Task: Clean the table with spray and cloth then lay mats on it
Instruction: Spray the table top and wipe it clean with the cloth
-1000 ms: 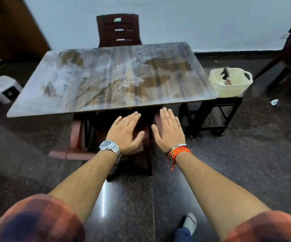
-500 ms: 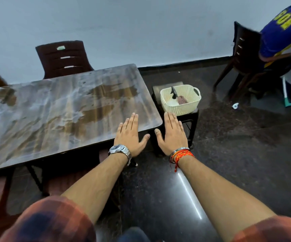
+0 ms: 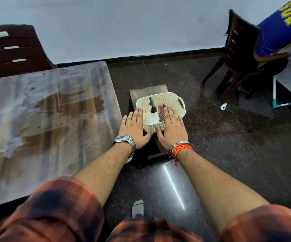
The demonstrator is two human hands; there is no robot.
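Observation:
The wooden table (image 3: 45, 123) fills the left, its top smeared with pale dusty patches. To its right a cream perforated basket (image 3: 173, 100) stands on a dark stool. In the basket lies a clear spray bottle (image 3: 151, 117) with a black trigger head, and beside it a red checked cloth (image 3: 161, 110). A brown mat (image 3: 149, 89) lies under the basket on the stool. My left hand (image 3: 134, 126) is flat and empty at the basket's left side. My right hand (image 3: 171, 126) is flat and empty over the basket's near right rim.
A dark brown chair (image 3: 13, 51) stands behind the table. Another dark chair (image 3: 237, 55) at the right holds a person in a blue shirt (image 3: 281, 28). A small white object (image 3: 223, 107) lies on the dark polished floor.
The view has swung right, from the table's front to the basket. Both hands, still flat and empty, now reach the basket's sides instead of hovering short of the table edge.

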